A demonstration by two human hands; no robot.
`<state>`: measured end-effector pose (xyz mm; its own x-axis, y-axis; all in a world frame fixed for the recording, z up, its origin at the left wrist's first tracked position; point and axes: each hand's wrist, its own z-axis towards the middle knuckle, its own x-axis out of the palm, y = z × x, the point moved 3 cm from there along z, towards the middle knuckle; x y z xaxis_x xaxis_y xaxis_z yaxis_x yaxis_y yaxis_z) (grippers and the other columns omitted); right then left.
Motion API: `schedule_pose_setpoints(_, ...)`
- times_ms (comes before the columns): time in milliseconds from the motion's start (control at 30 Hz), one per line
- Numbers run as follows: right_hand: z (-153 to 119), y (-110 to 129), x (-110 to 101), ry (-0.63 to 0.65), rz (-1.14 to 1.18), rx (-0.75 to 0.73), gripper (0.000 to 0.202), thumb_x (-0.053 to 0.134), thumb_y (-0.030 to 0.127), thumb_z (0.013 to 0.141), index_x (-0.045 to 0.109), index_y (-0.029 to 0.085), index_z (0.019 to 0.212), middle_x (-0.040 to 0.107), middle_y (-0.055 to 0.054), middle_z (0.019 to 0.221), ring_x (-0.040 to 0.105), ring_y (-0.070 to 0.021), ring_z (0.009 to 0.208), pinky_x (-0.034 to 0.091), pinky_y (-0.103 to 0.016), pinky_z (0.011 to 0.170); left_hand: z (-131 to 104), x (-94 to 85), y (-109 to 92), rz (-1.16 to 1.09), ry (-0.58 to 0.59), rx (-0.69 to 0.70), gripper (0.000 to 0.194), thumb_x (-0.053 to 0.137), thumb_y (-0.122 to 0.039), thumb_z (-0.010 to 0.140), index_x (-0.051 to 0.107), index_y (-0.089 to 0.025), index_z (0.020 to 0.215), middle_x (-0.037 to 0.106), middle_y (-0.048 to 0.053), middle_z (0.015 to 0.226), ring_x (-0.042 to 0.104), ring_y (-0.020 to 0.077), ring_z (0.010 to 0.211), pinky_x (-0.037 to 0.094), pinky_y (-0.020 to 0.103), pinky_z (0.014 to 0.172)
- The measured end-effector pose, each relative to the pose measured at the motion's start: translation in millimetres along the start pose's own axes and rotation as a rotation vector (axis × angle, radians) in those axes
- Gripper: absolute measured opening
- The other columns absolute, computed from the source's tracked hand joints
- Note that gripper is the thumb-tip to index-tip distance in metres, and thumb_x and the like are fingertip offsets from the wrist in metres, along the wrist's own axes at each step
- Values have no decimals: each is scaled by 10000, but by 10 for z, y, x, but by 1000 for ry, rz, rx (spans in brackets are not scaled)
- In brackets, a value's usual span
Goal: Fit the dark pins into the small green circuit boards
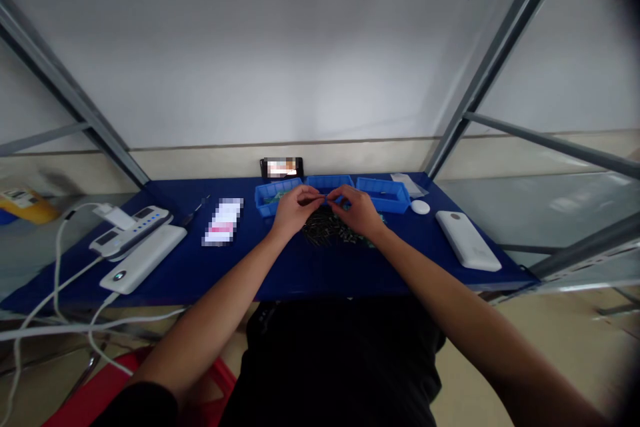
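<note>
My left hand (pixel 295 208) and my right hand (pixel 356 207) meet above the middle of the blue tabletop (pixel 300 277). Both are closed in a pinch, fingertips almost touching, on something too small to make out. Right below them lies a heap of thin dark metal pieces (pixel 320 228), with small silvery and greenish bits on its right side, partly hidden by my right hand. Behind my hands stand three blue bins: the left bin (pixel 265 207) holds greenish pieces, the middle bin (pixel 330 181) is partly covered by my fingers, and the right bin (pixel 383 193) sits beyond my right hand.
On the left are a phone (pixel 223 221), a white power bank (pixel 145 259), a power strip (pixel 133 232) and white cables. To the right lie a round white object (pixel 420 207) and another white power bank (pixel 467 240). Another phone (pixel 282 167) leans at the back; metal posts flank the table.
</note>
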<state>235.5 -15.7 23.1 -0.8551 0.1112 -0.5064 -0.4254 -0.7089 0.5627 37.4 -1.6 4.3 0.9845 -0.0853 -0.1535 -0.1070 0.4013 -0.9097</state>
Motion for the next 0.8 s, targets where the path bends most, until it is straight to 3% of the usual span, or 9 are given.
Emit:
schedule_pose_setpoints(167,-17,-78,39,40,-28,73,87,685,190,888,715,252,942,770,-5,944,707,-171,781,592,-355,787,-3,8,4,4,20,-3,318,852,-390,848,702,-226,1075,820,98,1040,787,269,971,604,474,949)
schedule_pose_setpoints(267,-12,-68,33,41,-7,84,185,678,175,867,717,245,1034,759,-8,918,705,-172,779,587,-345,775,-3,34,-10,-70,41,6,360,852,-393,850,688,-217,1119,811,105,1078,787,260,974,615,474,960)
schedule_pose_setpoints(400,0,-13,-2,25,-15,33,338,592,167,915,718,271,1210,746,-28,975,706,-181,858,590,-342,783,-1,32,-27,-110,42,6,349,745,-445,941,670,-196,1174,798,100,1034,790,238,869,657,438,827)
schedule_pose_setpoints(600,0,-22,-27,-59,-36,60,127,696,255,924,750,263,1038,786,-27,983,724,-191,817,596,-356,780,-39,89,4,-90,129,-78,392,694,-483,973,698,-205,1249,799,86,921,770,228,716,635,365,625)
schedule_pose_setpoints(800,-4,-40,4,-25,-45,0,70,733,257,907,745,245,975,735,-30,925,692,-190,845,576,-338,769,-64,93,-67,52,107,26,304,723,-446,956,779,-223,1156,816,81,1065,784,263,956,634,460,914)
